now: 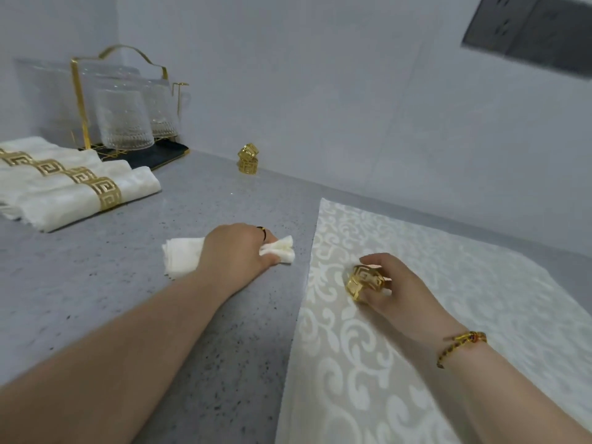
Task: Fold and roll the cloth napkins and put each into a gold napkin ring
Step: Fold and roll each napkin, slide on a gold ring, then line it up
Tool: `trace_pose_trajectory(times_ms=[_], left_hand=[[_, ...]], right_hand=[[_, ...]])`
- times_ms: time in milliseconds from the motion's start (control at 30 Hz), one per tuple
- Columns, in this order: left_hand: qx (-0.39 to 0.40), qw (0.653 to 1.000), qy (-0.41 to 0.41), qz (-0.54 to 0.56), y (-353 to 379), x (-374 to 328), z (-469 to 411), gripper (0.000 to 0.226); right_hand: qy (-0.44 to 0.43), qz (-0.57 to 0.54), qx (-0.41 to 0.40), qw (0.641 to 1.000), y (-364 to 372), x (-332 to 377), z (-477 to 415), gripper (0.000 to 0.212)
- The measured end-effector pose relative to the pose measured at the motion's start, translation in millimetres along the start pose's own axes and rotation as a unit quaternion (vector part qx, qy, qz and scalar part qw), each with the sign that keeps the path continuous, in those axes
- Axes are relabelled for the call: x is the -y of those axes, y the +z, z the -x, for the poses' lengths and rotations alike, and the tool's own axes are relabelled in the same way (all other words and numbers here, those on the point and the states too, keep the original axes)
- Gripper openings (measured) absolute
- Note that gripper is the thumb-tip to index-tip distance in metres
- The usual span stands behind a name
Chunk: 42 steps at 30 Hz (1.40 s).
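Observation:
My left hand (pixel 238 249) is closed around a rolled white napkin (pixel 181 256) lying on the grey counter; both ends of the roll stick out past the fist. My right hand (pixel 400 291) grips a gold napkin ring (pixel 363 283) with a key pattern, just above a flat cream damask napkin (pixel 368 363). The ring's opening faces left, a short gap from the roll's right end. Several finished rolled napkins in gold rings (pixel 80 190) lie at the far left. Two spare gold rings (pixel 248 158) are stacked by the back wall.
A gold wire rack with clear ribbed glasses (pixel 125 120) stands on a dark mat at the back left. The grey wall runs along the counter's far edge. A dark socket panel (pixel 528 33) is on the wall, upper right.

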<state>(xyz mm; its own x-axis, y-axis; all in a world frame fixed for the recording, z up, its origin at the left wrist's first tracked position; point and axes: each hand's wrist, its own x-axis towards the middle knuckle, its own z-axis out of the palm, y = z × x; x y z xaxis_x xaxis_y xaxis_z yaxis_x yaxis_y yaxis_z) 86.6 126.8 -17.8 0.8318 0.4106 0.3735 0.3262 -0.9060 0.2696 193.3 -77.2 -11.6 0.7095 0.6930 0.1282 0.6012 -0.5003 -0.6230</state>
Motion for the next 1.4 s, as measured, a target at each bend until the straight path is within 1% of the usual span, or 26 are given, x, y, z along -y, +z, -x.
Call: trace_pose_trajectory(times_ms=[100, 167, 233, 300, 367, 433, 467, 567, 700, 767, 833, 900, 967, 1000, 1067, 1133, 1200, 1267, 1333, 1400], left_hand=[[0.007, 0.999, 0.016, -0.032, 0.1, -6.7, 3.1, 0.037], [0.012, 0.999, 0.002, -0.032, -0.4, -10.6, 3.6, 0.037], [0.008, 1.0, -0.019, -0.022, 1.2, -12.4, 3.0, 0.038], [0.014, 0.999, -0.04, -0.033, 2.6, -16.1, 0.9, 0.038], [0.02, 0.997, -0.063, -0.041, 0.7, -21.2, -4.9, 0.035], [0.031, 0.996, -0.075, -0.045, -2.5, -30.9, -8.8, 0.032], [0.023, 0.996, -0.077, -0.041, -1.2, -37.2, -9.4, 0.031], [-0.021, 0.998, -0.055, -0.012, 7.1, -59.9, -2.4, 0.032], [-0.032, 0.999, 0.014, 0.014, 15.4, -77.4, 11.2, 0.038], [-0.058, 0.997, 0.038, 0.026, 17.5, -77.1, 14.7, 0.041], [-0.106, 0.99, 0.052, 0.082, 16.9, -77.3, 16.4, 0.047], [-0.111, 0.987, 0.046, 0.106, 17.1, -75.9, 15.9, 0.046], [-0.131, 0.985, 0.055, 0.099, 16.5, -74.8, 15.8, 0.044], [-0.126, 0.985, 0.044, 0.107, 13.6, -75.6, 16.0, 0.041], [-0.093, 0.984, 0.014, 0.151, 10.0, -77.4, 17.8, 0.035], [-0.075, 0.98, 0.02, 0.183, 11.9, -74.7, 17.4, 0.035], [-0.034, 0.978, 0.023, 0.203, 13.1, -72.0, 17.2, 0.032], [0.005, 0.977, 0.034, 0.21, 13.5, -72.6, 18.4, 0.023], [0.051, 0.971, 0.026, 0.231, 10.7, -72.6, 18.4, 0.009], [0.086, 0.964, 0.037, 0.25, 8.0, -71.5, 19.0, 0.025]], right_hand=[[0.008, -0.051, -0.024, 0.998, 10.2, -7.2, 6.3, 0.055], [0.006, -0.036, -0.025, 0.999, 12.2, -12.4, 6.7, 0.062], [0.003, -0.008, -0.037, 0.999, 11.9, -15.0, 5.5, 0.06], [0.0, -0.008, -0.046, 0.999, 10.1, -14.3, 5.9, 0.058], [-0.003, -0.049, -0.049, 0.998, 8.7, -13.1, 7.2, 0.056], [-0.002, -0.124, -0.052, 0.991, 7.6, -9.2, 8.5, 0.053], [0.0, -0.156, -0.058, 0.986, 7.1, -7.0, 9.0, 0.051], [0.001, -0.232, -0.083, 0.969, 5.7, -2.4, 9.9, 0.044], [-0.012, -0.281, -0.105, 0.954, 4.1, 0.4, 12.1, 0.041], [-0.008, -0.287, -0.098, 0.953, 5.0, -0.1, 11.5, 0.042], [-0.003, -0.294, -0.087, 0.952, 8.0, 0.4, 11.0, 0.042], [0.001, -0.318, -0.082, 0.944, 10.7, -0.4, 10.5, 0.041], [0.003, -0.349, -0.07, 0.935, 12.5, -0.5, 10.4, 0.04], [0.003, -0.363, -0.064, 0.929, 12.5, -0.1, 10.2, 0.039], [0.002, -0.386, -0.051, 0.921, 11.2, -0.1, 9.5, 0.039], [-0.005, -0.398, -0.035, 0.917, 9.3, -0.4, 9.7, 0.041], [-0.009, -0.4, -0.007, 0.916, 8.9, -0.9, 11.1, 0.042], [-0.008, -0.403, 0.021, 0.915, 9.6, -1.2, 12.9, 0.04], [0.002, -0.4, 0.039, 0.916, 10.4, -1.4, 14.0, 0.039], [0.007, -0.392, 0.053, 0.918, 10.5, -1.1, 14.1, 0.038]])
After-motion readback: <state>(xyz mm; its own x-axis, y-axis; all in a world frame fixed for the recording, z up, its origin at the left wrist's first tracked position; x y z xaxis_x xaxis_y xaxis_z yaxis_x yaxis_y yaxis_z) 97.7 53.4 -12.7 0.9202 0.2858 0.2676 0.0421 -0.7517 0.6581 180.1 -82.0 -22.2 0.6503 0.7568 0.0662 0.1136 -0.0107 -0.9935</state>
